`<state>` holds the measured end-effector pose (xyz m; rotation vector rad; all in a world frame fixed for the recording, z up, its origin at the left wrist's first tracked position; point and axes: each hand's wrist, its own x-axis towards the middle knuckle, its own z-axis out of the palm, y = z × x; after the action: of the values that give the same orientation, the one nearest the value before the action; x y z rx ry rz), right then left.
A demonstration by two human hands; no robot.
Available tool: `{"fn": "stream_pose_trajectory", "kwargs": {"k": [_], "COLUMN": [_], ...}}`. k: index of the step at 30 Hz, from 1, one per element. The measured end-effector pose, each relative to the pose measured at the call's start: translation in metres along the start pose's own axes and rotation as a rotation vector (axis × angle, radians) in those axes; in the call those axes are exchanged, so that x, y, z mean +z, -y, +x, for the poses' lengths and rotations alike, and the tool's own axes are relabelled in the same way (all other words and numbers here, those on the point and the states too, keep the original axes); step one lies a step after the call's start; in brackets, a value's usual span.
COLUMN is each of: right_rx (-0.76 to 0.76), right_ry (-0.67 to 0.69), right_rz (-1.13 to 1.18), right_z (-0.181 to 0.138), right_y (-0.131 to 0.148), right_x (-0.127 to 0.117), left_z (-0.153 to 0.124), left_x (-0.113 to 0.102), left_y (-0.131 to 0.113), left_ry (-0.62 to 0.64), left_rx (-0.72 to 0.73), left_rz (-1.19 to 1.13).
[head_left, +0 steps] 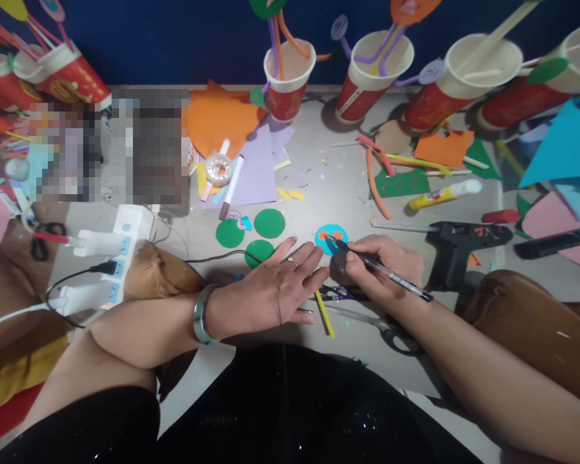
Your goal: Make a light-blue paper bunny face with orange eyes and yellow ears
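My right hand [377, 267] is closed around a dark pen [381, 270]. The pen's tip touches a small blue paper circle [331, 237] with orange spots on the grey table. My left hand [275, 287] lies flat with fingers stretched out, fingertips just left of that blue circle, holding nothing. A ring and a grey-green bangle [200, 314] are on the left hand and wrist. Three green paper circles [269, 223] lie just beyond my left hand. A yellow strip [325, 314] and scissors [367, 319] lie under and between my hands.
A black glue gun [457, 241] rests right of my right hand. A white power strip [120, 241] with plugs is at the left. Red paper cups [289, 80] with straws line the back. Coloured paper scraps, a glue stick [442, 194], tape and a marker are scattered around.
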<state>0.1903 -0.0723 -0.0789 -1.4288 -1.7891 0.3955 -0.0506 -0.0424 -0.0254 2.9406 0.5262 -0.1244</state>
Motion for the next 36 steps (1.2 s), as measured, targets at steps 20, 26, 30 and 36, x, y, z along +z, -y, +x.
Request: {"fn": "stream_pose_trajectory", "kwargs": {"k": [20,26,30,36], "right_rx": [0.031,0.013,-0.006,0.025], "right_ry": [0.020,0.013,-0.002,0.031], "right_rz": [-0.019,-0.016,-0.023,-0.052], "right_z": [-0.0060,-0.0042,-0.0027,-0.0015], "right_y": [-0.0065,-0.0036,-0.0020,0.0003], "right_x": [0.0036,0.0036,0.0034,0.0010], "left_z": [0.0008,0.0003,-0.0002,-0.0014], "left_x": [0.0029,0.0028,0.0022,0.0044], "left_y": [-0.0010,-0.0001,-0.0003,-0.0007], "left_ry": [-0.014,-0.015,-0.008,-0.017], "left_rx": [-0.005,0.003,0.002,0.009], "left_rz": [0.035,0.004,0.003,0.028]}}
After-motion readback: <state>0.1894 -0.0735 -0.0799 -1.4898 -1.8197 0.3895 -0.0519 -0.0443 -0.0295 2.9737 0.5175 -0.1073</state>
